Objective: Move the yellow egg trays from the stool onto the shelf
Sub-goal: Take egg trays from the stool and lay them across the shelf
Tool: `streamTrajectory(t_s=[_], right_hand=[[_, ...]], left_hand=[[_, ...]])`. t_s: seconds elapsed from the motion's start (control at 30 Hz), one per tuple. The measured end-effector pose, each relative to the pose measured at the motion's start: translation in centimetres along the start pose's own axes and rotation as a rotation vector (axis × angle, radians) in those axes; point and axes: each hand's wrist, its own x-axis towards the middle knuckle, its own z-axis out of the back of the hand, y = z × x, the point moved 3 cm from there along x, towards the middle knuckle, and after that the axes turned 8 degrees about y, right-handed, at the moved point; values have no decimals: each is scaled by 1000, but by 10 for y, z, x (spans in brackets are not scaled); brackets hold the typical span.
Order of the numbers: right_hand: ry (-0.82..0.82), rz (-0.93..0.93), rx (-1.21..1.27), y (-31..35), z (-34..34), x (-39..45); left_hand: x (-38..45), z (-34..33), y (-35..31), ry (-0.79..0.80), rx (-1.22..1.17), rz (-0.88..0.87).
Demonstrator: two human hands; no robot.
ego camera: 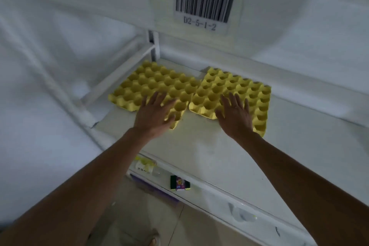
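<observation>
Mid-frame, two yellow egg trays (pixel 191 91) lie side by side on the shelf (pixel 219 146), the left hand (pixel 154 113) and right hand (pixel 235 115) spread flat, seemingly nudging them square.

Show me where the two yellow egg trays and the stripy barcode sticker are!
left egg tray (pixel 153 82): head view, on its middle cups.
right egg tray (pixel 235 88): head view, on its middle cups.
barcode label (pixel 204 5): head view, on the black bars.
</observation>
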Motion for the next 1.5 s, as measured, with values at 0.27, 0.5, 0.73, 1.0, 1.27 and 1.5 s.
streamTrajectory(t_s=[0.27, 0.5, 0.73, 1.0, 1.27, 1.5], right_hand=[[-183, 794, 78, 119, 10, -131], [167, 1155, 6, 194, -66, -286], [601, 1153, -196, 265, -174, -367], [955, 943, -213, 356, -278, -406], [1045, 699, -152, 450, -352, -407], [1004, 601, -92, 528, -409, -389]], left_hand=[[-231, -11, -46, -62, -175, 587], [-477, -72, -91, 111, -354, 1074], [-637, -142, -88, 288, -522, 1395], [-722, -232, -5, 317, -750, 1569], [-764, -301, 93, 230, -889, 1596], [-783, -357, 154, 181, -995, 1797]])
